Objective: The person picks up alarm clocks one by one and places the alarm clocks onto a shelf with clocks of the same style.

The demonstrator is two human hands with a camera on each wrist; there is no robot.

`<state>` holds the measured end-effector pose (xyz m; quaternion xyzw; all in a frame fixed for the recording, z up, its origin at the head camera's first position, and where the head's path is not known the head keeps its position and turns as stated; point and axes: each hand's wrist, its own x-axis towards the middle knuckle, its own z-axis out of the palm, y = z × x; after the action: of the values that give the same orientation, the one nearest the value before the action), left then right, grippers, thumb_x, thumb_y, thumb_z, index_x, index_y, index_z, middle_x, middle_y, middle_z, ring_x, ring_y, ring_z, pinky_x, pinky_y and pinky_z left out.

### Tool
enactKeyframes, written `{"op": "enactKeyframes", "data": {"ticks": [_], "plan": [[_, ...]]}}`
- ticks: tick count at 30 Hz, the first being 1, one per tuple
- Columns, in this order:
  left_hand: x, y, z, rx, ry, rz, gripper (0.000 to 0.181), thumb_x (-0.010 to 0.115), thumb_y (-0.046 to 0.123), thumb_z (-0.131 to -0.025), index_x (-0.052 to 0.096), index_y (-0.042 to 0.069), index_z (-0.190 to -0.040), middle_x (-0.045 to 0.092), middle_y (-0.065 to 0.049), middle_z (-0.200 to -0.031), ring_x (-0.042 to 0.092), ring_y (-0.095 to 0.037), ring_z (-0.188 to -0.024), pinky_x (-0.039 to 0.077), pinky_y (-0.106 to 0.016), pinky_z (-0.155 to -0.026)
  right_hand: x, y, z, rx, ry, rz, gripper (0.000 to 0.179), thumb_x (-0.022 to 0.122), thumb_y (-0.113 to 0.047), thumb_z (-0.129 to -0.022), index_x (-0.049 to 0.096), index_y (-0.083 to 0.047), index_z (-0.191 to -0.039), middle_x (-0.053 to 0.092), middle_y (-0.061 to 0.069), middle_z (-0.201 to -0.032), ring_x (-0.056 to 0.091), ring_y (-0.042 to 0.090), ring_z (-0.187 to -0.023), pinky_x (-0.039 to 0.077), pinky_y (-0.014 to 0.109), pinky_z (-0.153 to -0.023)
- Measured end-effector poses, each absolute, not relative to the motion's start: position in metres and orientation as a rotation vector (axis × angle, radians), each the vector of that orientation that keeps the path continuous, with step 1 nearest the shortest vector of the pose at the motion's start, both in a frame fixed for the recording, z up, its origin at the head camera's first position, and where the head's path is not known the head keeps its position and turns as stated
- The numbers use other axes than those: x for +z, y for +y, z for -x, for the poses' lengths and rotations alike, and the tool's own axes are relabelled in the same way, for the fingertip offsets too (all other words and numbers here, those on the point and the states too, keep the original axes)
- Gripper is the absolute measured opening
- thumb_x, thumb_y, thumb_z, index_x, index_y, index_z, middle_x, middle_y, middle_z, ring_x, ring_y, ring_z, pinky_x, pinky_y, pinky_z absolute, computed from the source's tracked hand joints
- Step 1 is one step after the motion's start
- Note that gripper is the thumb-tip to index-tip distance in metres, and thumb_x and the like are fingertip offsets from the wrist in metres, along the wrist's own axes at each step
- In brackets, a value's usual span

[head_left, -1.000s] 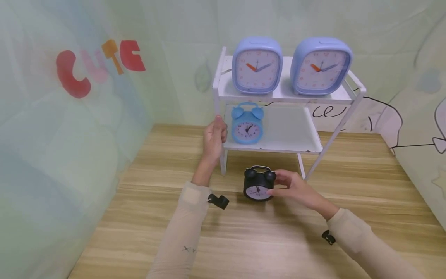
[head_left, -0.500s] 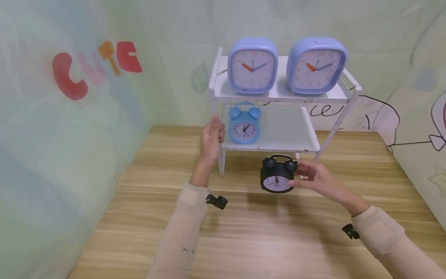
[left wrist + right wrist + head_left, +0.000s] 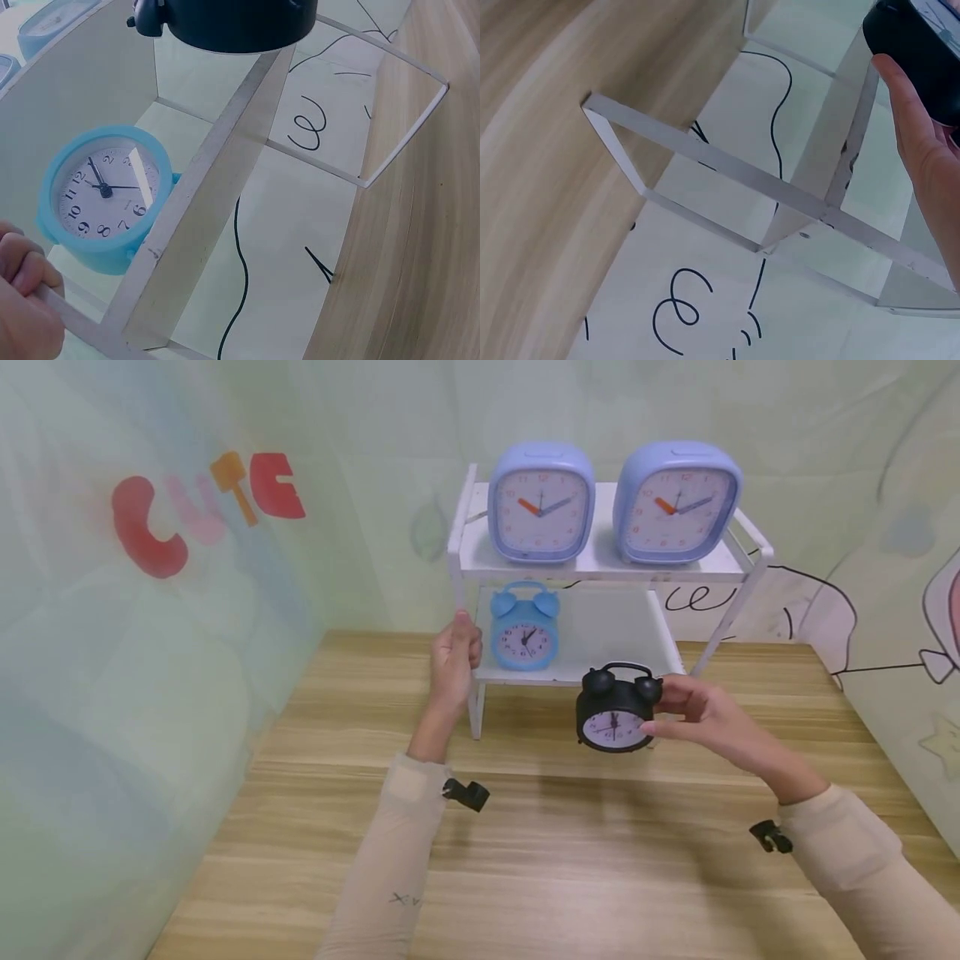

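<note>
My right hand pinches a black twin-bell alarm clock by its right side, thumb at the front of the dial. The clock is up off the table, tilted back a little, in front of the lower shelf's front edge. My left hand grips the left front post of a white two-tier shelf rack. Just right of that hand, a light blue twin-bell alarm clock stands on the lower shelf. The left wrist view shows the black clock cut off at the top edge.
Two lavender square alarm clocks, a left one and a right one, stand on the rack's top tier. The rack stands on a wood-grain table. A printed cloth backdrop rises behind and at both sides.
My right hand has raised the black alarm clock from near the table and carried it right and towards the lower shelf. The left hand keeps its grip on the post.
</note>
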<state>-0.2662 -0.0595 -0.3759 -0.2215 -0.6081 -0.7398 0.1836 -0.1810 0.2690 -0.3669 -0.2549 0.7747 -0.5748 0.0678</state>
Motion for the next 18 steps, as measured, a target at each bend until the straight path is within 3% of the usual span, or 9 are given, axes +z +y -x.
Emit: {"op": "enactKeyframes", "data": {"ticks": [4,12,18], "plan": [[-0.376,-0.059,0.266,-2.096,-1.721,0.610,0.046,0.030,0.018,-0.109,0.039,0.012,-0.065,0.033,0.010,-0.054,0.028,-0.006,-0.049,0.021,-0.019,-0.047,-0.358,0.272,0.183,-1.715,2.358,0.744,0.030,0.067,0.008,-0.091,0.060,0.002,-0.119,0.071,0.005,-0.110,0.068,0.015,-0.101,0.055,0.027,-0.082],[-0.376,-0.060,0.266,-2.080,-1.725,0.616,0.046,0.029,0.018,-0.110,0.035,0.000,-0.067,0.033,0.010,-0.054,0.027,-0.006,-0.049,0.021,-0.020,-0.047,-0.343,0.275,0.193,-1.756,2.410,0.716,0.032,0.066,0.006,-0.092,0.061,-0.002,-0.122,0.070,0.004,-0.110,0.067,0.013,-0.100,0.053,0.024,-0.084],[-0.376,-0.059,0.266,-2.108,-1.708,0.607,0.046,0.031,0.019,-0.110,0.036,0.003,-0.067,0.032,0.010,-0.054,0.027,-0.005,-0.049,0.021,-0.019,-0.046,-0.335,0.272,0.199,-1.718,2.481,0.649,0.033,0.066,-0.004,-0.096,0.056,0.000,-0.127,0.067,0.011,-0.115,0.066,0.020,-0.103,0.054,0.028,-0.085]]}}
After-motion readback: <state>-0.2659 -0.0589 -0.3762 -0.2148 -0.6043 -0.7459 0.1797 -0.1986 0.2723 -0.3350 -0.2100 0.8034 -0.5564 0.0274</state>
